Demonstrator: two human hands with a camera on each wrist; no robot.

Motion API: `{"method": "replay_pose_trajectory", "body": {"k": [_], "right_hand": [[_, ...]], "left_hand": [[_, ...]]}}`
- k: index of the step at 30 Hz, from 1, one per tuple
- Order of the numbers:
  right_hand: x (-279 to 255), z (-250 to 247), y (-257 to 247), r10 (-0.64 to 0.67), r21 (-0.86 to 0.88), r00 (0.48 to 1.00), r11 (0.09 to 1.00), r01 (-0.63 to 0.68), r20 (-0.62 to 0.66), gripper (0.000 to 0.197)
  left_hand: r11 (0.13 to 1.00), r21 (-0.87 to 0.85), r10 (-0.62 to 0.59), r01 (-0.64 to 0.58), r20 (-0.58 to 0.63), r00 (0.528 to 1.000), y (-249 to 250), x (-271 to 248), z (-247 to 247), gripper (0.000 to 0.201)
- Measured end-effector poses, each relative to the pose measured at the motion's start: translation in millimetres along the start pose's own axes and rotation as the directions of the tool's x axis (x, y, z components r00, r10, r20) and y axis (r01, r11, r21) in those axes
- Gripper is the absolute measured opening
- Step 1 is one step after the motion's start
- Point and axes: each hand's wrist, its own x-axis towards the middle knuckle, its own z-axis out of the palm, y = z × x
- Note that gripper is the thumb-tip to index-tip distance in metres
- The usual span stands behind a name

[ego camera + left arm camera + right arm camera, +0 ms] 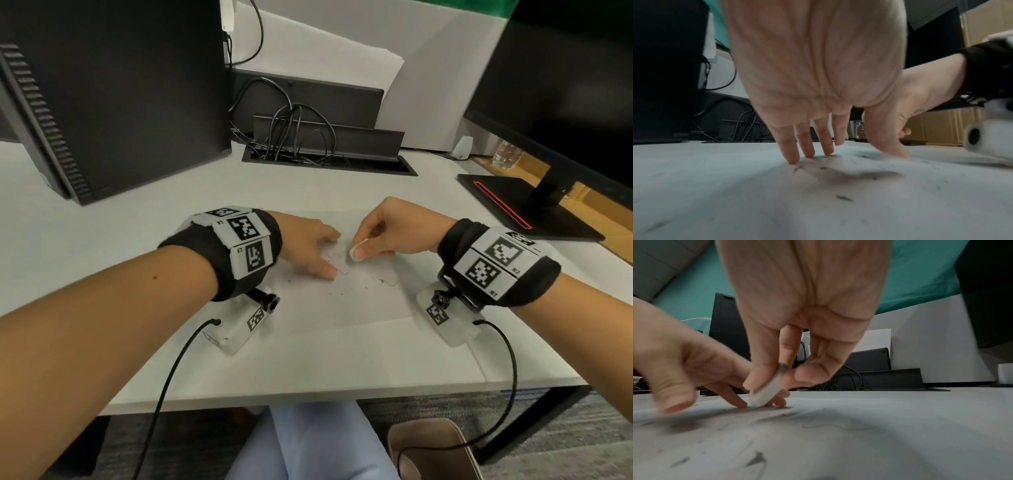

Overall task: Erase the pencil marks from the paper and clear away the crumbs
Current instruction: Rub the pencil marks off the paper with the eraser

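A white sheet of paper (342, 301) lies flat on the desk, with faint pencil lines (339, 260) between my hands and dark eraser crumbs (346, 291) scattered nearer me. My right hand (376, 236) pinches a small white eraser (358, 249) between thumb and fingers, its lower end on the paper (859, 443). The eraser (764, 395) has a grey smudged top edge. My left hand (308, 246) lies spread just left of the eraser, fingertips (793, 160) pressing the paper (777, 203) down. Crumbs (843, 198) dot the sheet.
A black computer tower (113, 96) stands at the back left. A cable tray (329, 154) with black cords sits behind the paper. A monitor on a black stand (527, 209) is at the right. The desk's front edge (308, 394) is close to me.
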Motion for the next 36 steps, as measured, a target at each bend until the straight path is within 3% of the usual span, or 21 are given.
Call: {"method": "replay_pose_trajectory", "body": {"k": [6,10,13,17,23,27,32,36], "right_hand": [[6,2,-3,0.016,0.166,1.000,0.986,-0.015,-0.007,0.017],[5,2,-3,-0.007,0.139,1.000,0.990,0.010,-0.020,0.021],[3,1,1,-0.011,-0.109,0.999,0.994,0.015,0.039,0.026],[0,6,6,0.064,-0.283,0.965,0.959,0.011,0.253,0.066],[4,9,15,0.011,-0.277,0.952,0.958,0.078,0.306,0.074],[9,9,20,0.025,-0.252,0.933,0.965,0.071,0.360,0.085],[9,8,20,0.044,-0.296,0.945,0.954,0.058,0.325,0.086],[13,10,17,0.030,-0.286,0.935,0.955,0.078,0.354,0.106]], "left_hand": [[0.925,-0.358,0.046,-0.125,-0.222,0.974,-6,4,-2,0.027],[0.882,-0.458,-0.003,-0.110,-0.238,0.971,-2,5,-2,0.015],[0.881,-0.470,-0.051,-0.058,-0.215,0.975,-4,4,-3,0.011],[0.883,-0.466,-0.065,-0.053,-0.235,0.970,-5,5,-1,0.009],[0.938,-0.328,0.013,-0.113,-0.293,0.956,5,13,3,0.008],[0.947,-0.279,0.097,-0.158,-0.220,0.971,7,10,4,0.011],[0.976,-0.191,0.038,-0.108,-0.337,0.941,-3,16,-5,0.012],[0.954,-0.249,0.122,-0.164,-0.177,0.977,2,9,0,0.011]]}}
